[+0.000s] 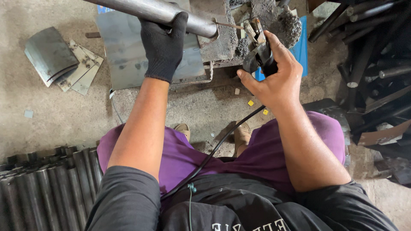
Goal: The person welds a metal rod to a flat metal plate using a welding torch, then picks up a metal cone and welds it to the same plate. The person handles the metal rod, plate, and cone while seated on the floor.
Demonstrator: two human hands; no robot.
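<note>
My left hand (163, 45), in a black knit glove, grips a grey steel pipe (145, 8) that lies across a concrete block (220, 40). My bare right hand (274, 77) holds a welding electrode holder (258, 53) with a thin rod (224, 24) clamped in its jaws. The rod's tip points toward the pipe's open end on the block. A black cable (222, 143) runs from the holder down between my knees.
A flat steel sheet (120, 55) lies under the pipe. Curved metal offcuts (62, 60) sit at the far left. Several steel tubes (43, 188) are stacked at the lower left. Dark bars and scrap (372, 64) pile up on the right. A blue board (299, 47) lies behind the block.
</note>
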